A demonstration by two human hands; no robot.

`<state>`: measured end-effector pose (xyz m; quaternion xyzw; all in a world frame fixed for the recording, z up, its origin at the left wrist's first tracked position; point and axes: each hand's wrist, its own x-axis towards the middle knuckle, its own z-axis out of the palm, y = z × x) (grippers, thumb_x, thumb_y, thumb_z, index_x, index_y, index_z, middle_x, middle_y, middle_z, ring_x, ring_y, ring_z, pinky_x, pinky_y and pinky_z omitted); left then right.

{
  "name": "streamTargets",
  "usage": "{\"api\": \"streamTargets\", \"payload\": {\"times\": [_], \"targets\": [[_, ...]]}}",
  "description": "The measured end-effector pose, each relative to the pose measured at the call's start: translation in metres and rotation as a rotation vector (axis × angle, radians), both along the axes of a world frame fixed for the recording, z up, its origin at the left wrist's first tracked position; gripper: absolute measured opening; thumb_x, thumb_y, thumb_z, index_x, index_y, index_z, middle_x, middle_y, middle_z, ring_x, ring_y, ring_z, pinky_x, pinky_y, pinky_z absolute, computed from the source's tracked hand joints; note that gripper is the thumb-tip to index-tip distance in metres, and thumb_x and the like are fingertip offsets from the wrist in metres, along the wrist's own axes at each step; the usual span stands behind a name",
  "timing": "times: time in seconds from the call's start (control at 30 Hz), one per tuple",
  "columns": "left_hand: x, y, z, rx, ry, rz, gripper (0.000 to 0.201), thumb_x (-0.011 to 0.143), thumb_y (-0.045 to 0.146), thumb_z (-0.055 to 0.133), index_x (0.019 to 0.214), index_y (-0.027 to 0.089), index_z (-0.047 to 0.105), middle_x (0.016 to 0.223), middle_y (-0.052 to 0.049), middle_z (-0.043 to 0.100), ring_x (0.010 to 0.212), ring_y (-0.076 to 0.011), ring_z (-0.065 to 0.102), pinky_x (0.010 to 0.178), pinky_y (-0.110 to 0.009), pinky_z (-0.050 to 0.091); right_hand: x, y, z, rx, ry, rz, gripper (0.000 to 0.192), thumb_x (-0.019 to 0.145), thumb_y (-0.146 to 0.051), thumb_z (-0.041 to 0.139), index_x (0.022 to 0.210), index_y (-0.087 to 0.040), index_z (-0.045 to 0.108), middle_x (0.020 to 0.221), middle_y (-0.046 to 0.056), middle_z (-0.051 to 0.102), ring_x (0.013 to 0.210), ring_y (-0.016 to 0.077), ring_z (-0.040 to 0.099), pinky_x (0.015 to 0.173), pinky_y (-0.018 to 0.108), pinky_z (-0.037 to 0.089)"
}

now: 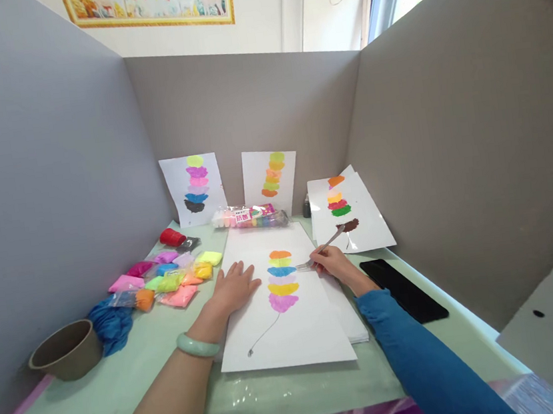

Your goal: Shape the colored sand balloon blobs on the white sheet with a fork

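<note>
Fork [319, 250], pinched in the right hand [331, 261], should drag lightly across the clay [282, 279] while the flat, open left hand [233, 287] beside the clay steadies the paper [302, 331].

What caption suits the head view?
Left hand steadies paper; right hand drags a fork through stacked clay.

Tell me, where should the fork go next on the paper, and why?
Probably a short drag of the silver metal fork leftward through the pale lilac clay blob. Its tines sit by that blob's right edge in the right hand, and the left hand lies flat on the white paper sheet.
</note>
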<state>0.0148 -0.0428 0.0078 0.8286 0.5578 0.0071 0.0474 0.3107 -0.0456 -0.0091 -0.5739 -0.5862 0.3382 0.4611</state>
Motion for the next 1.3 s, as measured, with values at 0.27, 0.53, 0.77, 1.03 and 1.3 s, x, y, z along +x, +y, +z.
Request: {"api": "streamTargets", "payload": {"times": [0.27, 0.53, 0.77, 1.03, 1.3], "targets": [[-0.0001, 0.0001, -0.0003, 0.000, 0.001, 0.003, 0.058, 0.095, 0.054, 0.022, 0.144, 0.025, 0.034, 0.156, -0.012, 0.021, 0.144, -0.0275, 0.015, 0.111, -0.056, 0.015, -0.0007, 0.0033, -0.0032, 0.015, -0.042, -0.030, 0.013, 0.076, -0.027, 0.056, 0.076, -0.015, 0.062, 0.065, 0.003, 0.068, 0.050, 0.0105, 0.058, 0.051, 0.020, 0.044], [0.0005, -0.0006, 0.0003, -0.011, 0.000, 0.010, 0.059, 0.095, 0.054, 0.022, 0.145, 0.025, 0.033, 0.157, -0.012, 0.020, 0.145, -0.0270, 0.014, 0.111, -0.056, 0.014, -0.0028, 0.0017, -0.0020, 0.016, -0.043, -0.019, 0.012, 0.076, -0.027, 0.056, 0.075, -0.015, 0.061, 0.063, 0.002, 0.067, 0.049, 0.0102, 0.057, 0.053, 0.020, 0.045], [-0.0002, 0.0008, -0.0011, -0.010, 0.005, 0.001, 0.058, 0.096, 0.054, 0.022, 0.145, 0.025, 0.033, 0.156, -0.013, 0.020, 0.145, -0.0275, 0.013, 0.111, -0.057, 0.014, -0.0053, 0.0025, -0.0011, 0.012, -0.034, -0.027, 0.010, 0.076, -0.025, 0.056, 0.076, -0.015, 0.059, 0.062, 0.002, 0.066, 0.046, 0.0102, 0.056, 0.049, 0.021, 0.044], [0.0005, -0.0003, -0.0004, -0.006, 0.012, 0.006, 0.059, 0.096, 0.053, 0.023, 0.145, 0.024, 0.032, 0.156, -0.013, 0.021, 0.144, -0.0273, 0.014, 0.111, -0.056, 0.014, -0.0050, 0.0036, -0.0022, 0.013, -0.031, -0.047, 0.009, 0.075, -0.024, 0.057, 0.075, -0.015, 0.060, 0.061, 0.002, 0.066, 0.045, 0.0101, 0.056, 0.050, 0.021, 0.044], [-0.0002, 0.0011, -0.0024, 0.009, 0.012, 0.001, 0.058, 0.096, 0.052, 0.023, 0.145, 0.023, 0.033, 0.156, -0.013, 0.022, 0.144, -0.0278, 0.015, 0.111, -0.057, 0.015, 0.0011, 0.0067, -0.0077, -0.011, 0.083, -0.046, 0.013, 0.075, -0.028, 0.058, 0.074, -0.016, 0.060, 0.058, 0.002, 0.065, 0.048, 0.0106, 0.056, 0.048, 0.020, 0.042]]}}
